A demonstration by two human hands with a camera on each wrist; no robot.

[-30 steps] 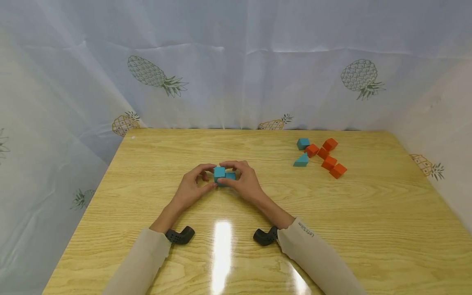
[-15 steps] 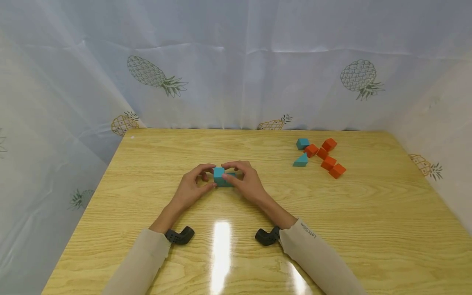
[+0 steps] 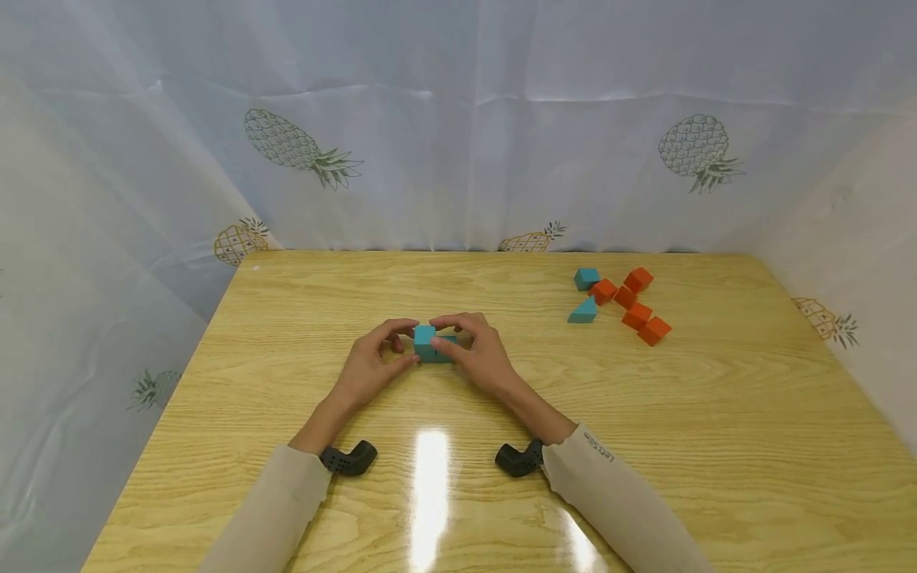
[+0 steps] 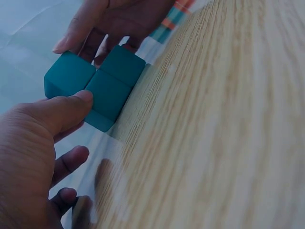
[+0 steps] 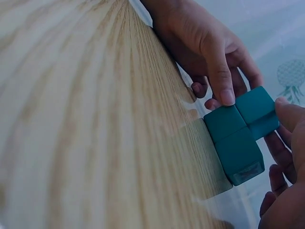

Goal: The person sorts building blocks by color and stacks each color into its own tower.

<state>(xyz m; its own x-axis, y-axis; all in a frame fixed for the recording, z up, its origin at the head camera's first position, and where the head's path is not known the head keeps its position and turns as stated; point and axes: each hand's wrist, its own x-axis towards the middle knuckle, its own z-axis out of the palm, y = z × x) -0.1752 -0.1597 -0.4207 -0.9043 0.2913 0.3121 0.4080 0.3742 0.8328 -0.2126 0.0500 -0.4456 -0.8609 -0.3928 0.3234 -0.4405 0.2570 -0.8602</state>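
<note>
Three teal blocks stand together on the wooden table in front of me. Two lie side by side, a lower left block (image 4: 109, 95) and a lower right block (image 5: 239, 155). An upper block (image 3: 425, 335) sits on the lower left one. My left hand (image 3: 368, 362) holds the lower left block between thumb and forefinger, its thumb tip right at the seam under the upper block. With thumb and forefinger on opposite sides, my right hand (image 3: 483, 354) pinches the upper block; its thumb hides part of the lower right block in the head view.
At the back right lie a teal block (image 3: 587, 279), a teal triangular block (image 3: 583, 311) and several red blocks (image 3: 637, 316). Behind the wooden table (image 3: 322, 286) hangs a pale curtain (image 3: 458, 159) with printed pineapples. Black devices (image 3: 351, 459) sit at both wrists.
Over the first half second my right thumb shifts slightly right along the upper block, and that block settles in line over the lower left one. Since then the hands barely move.
</note>
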